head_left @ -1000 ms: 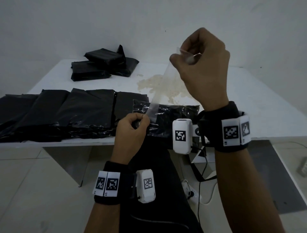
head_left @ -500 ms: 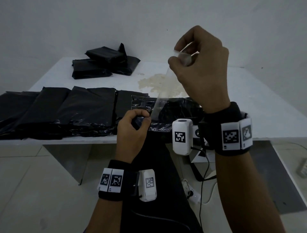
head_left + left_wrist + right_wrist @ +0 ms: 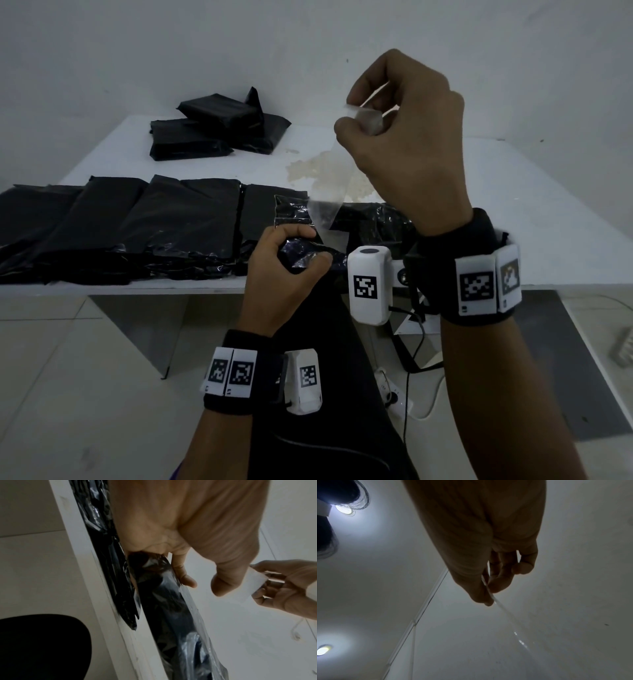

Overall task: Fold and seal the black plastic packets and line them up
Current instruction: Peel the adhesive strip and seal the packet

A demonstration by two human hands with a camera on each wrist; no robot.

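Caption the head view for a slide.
Left hand grips a glossy black plastic packet at the white table's edge while right hand pinches a clear peel-off strip raised above it.

Both forearms are bare. Behind the left hand (image 3: 279,274) sits a black wristband (image 3: 239,377) carrying white squares with black coded markers and a small white camera block. The right hand (image 3: 407,144) has the same band (image 3: 445,274), cable trailing below.

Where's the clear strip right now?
In the head view the clear strip runs from the raised right hand down to the black packet that the left hand grips at the table's near edge.
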